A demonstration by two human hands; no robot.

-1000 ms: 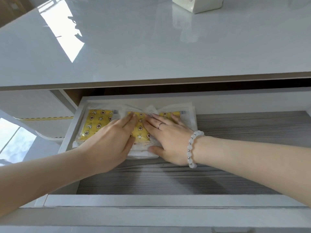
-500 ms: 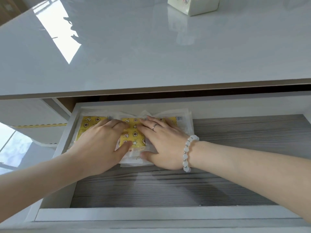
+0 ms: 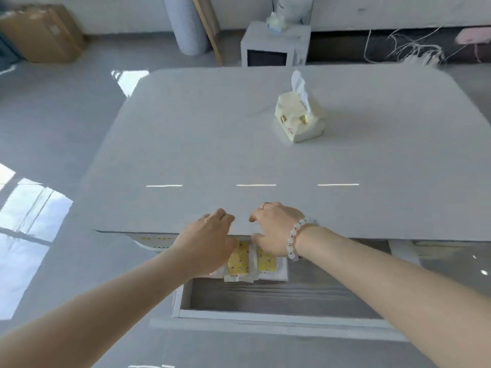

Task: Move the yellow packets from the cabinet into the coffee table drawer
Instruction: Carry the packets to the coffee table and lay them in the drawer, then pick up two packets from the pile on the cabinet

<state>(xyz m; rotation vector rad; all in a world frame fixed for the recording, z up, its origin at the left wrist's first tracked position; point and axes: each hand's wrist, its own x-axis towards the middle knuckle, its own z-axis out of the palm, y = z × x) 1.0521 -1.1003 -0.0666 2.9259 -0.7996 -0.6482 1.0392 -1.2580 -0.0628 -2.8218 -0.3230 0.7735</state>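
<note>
Several yellow packets (image 3: 240,258) with a cartoon print lie side by side in clear wrappers at the back left of the open coffee table drawer (image 3: 265,314). Part of them is hidden under the tabletop and my hands. My left hand (image 3: 207,243) hovers over the left packets with its fingers loosely curled, holding nothing. My right hand (image 3: 276,229), with a ring and a white bead bracelet, hangs just to the right of it, above the packets at the table's edge, fingers also loosely curled and empty.
The glossy white tabletop (image 3: 239,142) overhangs the drawer's back part. A cream tissue pack (image 3: 299,120) stands on it at the far right. The drawer's wood-grain floor (image 3: 279,296) is bare in front of the packets. A cardboard box (image 3: 42,33) and a small white stand (image 3: 276,41) lie beyond.
Both hands have lifted off the packets, which stay in the drawer, and their fingers have curled. My head has risen, so the whole tabletop and the room show.
</note>
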